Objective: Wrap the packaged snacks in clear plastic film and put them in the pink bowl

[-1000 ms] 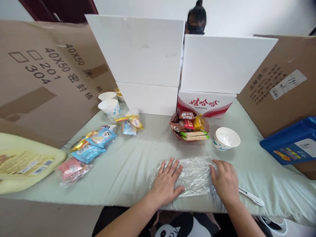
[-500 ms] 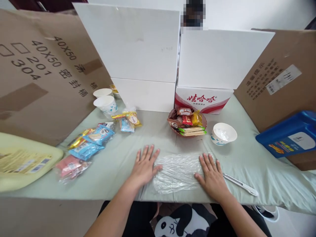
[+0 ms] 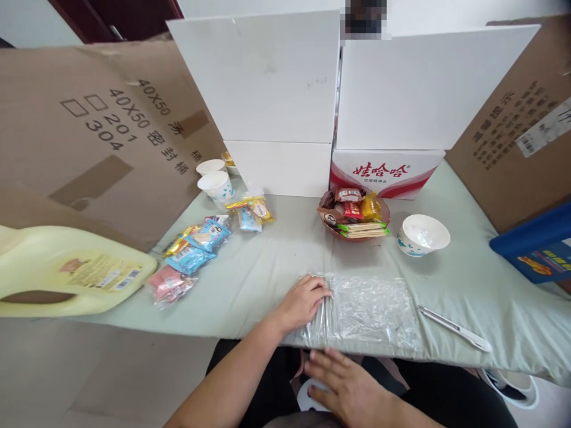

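One plastic sheet lies flat. The left hand rests fingers on its left edge, pressing, not gripping. The right hand hangs open below the table edge. One knife lies right; three cups beyond, one half hidden.

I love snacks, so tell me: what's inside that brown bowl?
The brown bowl holds wrapped snacks in red, brown and yellow, with flat green-edged packets at the front. Anything beneath the pile is hidden.
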The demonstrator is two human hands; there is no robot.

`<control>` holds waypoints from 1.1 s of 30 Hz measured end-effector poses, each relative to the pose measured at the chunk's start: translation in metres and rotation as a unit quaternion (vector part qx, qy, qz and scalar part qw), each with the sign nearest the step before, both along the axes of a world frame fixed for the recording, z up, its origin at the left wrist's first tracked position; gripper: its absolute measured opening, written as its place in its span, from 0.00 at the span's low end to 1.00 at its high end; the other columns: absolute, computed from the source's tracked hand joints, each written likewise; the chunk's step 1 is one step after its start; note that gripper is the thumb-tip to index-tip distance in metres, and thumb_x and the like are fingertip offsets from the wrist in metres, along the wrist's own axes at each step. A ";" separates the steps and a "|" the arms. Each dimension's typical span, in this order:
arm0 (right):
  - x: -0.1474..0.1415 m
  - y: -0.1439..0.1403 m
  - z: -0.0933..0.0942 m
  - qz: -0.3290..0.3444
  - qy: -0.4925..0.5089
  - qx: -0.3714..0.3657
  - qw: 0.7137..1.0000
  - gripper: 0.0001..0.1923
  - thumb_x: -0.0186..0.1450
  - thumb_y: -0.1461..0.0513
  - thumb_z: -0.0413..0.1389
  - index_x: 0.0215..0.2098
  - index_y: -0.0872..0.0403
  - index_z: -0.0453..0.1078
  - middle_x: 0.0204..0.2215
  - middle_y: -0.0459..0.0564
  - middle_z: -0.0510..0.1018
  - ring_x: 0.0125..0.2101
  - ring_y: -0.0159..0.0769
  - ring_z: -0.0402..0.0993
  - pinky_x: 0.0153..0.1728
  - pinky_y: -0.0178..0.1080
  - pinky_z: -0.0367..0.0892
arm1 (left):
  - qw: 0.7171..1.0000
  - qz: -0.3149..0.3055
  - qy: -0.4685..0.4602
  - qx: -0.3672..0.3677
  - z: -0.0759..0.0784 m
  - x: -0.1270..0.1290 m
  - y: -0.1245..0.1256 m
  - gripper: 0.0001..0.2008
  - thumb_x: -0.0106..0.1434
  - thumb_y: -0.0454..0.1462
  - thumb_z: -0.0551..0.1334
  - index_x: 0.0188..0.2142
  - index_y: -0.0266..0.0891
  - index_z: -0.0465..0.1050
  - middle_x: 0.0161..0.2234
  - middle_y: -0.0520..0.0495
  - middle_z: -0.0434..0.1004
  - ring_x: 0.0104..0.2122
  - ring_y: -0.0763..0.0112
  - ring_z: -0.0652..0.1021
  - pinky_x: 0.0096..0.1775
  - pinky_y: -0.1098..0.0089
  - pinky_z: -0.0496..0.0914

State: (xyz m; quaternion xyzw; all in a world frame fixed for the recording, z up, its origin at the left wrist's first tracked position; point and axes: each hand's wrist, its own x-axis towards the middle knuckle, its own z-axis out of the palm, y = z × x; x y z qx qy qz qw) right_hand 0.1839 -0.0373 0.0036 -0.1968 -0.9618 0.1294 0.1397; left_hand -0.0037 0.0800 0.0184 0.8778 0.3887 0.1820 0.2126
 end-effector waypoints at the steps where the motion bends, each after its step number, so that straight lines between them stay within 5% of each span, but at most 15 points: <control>1: 0.006 -0.004 0.003 0.033 0.014 -0.012 0.999 0.18 0.70 0.60 0.47 0.56 0.51 0.67 0.56 0.45 0.72 0.59 0.32 0.61 0.59 0.36 0.58 | 1.000 -0.002 0.006 0.002 0.000 0.000 -0.001 0.15 0.64 0.29 0.56 0.46 0.42 0.74 0.43 0.46 0.72 0.44 0.65 0.71 0.48 0.63 0.69; 3: 0.023 -0.006 0.012 0.016 0.044 -0.021 0.999 0.17 0.70 0.63 0.44 0.54 0.53 0.68 0.51 0.44 0.76 0.55 0.29 0.67 0.55 0.32 0.63 | 1.000 -0.005 0.006 0.009 0.002 0.000 -0.003 0.14 0.63 0.30 0.57 0.47 0.42 0.73 0.43 0.46 0.72 0.44 0.64 0.70 0.49 0.63 0.68; 8: 0.080 0.012 0.019 -0.233 0.023 0.040 0.971 0.18 0.67 0.62 0.51 0.55 0.55 0.67 0.53 0.57 0.73 0.56 0.45 0.66 0.54 0.50 0.65 | 0.999 -0.033 0.012 -0.010 0.018 -0.002 -0.012 0.02 0.62 0.34 0.62 0.35 0.40 0.74 0.36 0.48 0.71 0.40 0.65 0.71 0.45 0.64 0.67; 10: 0.104 0.016 0.014 -0.283 -0.009 0.043 0.958 0.20 0.66 0.57 0.54 0.55 0.53 0.67 0.54 0.58 0.72 0.55 0.47 0.66 0.53 0.52 0.66 | 0.995 -0.071 0.047 -0.060 0.026 -0.006 -0.017 0.09 0.56 0.40 0.69 0.31 0.40 0.72 0.33 0.50 0.70 0.38 0.65 0.70 0.41 0.66 0.66; 15: 0.147 0.010 0.006 -0.288 -0.052 0.008 0.956 0.23 0.66 0.56 0.55 0.59 0.50 0.63 0.57 0.55 0.69 0.59 0.45 0.63 0.55 0.50 0.66 | 0.983 -0.049 0.139 -0.112 0.037 -0.016 -0.026 0.24 0.38 0.42 0.77 0.29 0.39 0.66 0.36 0.51 0.68 0.40 0.61 0.68 0.38 0.67 0.63; 23: 0.156 0.002 0.014 -0.301 -0.010 -0.010 0.954 0.09 0.67 0.61 0.54 0.44 0.50 0.73 0.51 0.51 0.75 0.55 0.41 0.69 0.52 0.46 0.70 | 0.983 -0.078 0.095 -0.134 0.043 -0.029 -0.018 0.08 0.53 0.25 0.61 0.26 0.40 0.67 0.32 0.51 0.69 0.38 0.67 0.69 0.39 0.70 0.63; 28: 0.154 0.003 0.021 -0.318 0.013 -0.033 0.948 0.08 0.67 0.63 0.52 0.41 0.49 0.72 0.46 0.50 0.78 0.50 0.39 0.72 0.50 0.45 0.71 | 0.984 -0.075 0.058 -0.152 0.053 -0.033 -0.012 0.08 0.55 0.27 0.54 0.28 0.40 0.65 0.32 0.51 0.70 0.36 0.68 0.70 0.39 0.70 0.64; 33: 0.152 0.010 0.025 -0.376 0.067 -0.087 0.920 0.09 0.68 0.61 0.48 0.40 0.50 0.70 0.43 0.51 0.78 0.49 0.39 0.73 0.49 0.43 0.70 | 0.985 0.004 0.055 -0.162 0.049 -0.034 -0.011 0.07 0.64 0.33 0.49 0.33 0.42 0.63 0.30 0.52 0.71 0.30 0.70 0.72 0.33 0.72 0.64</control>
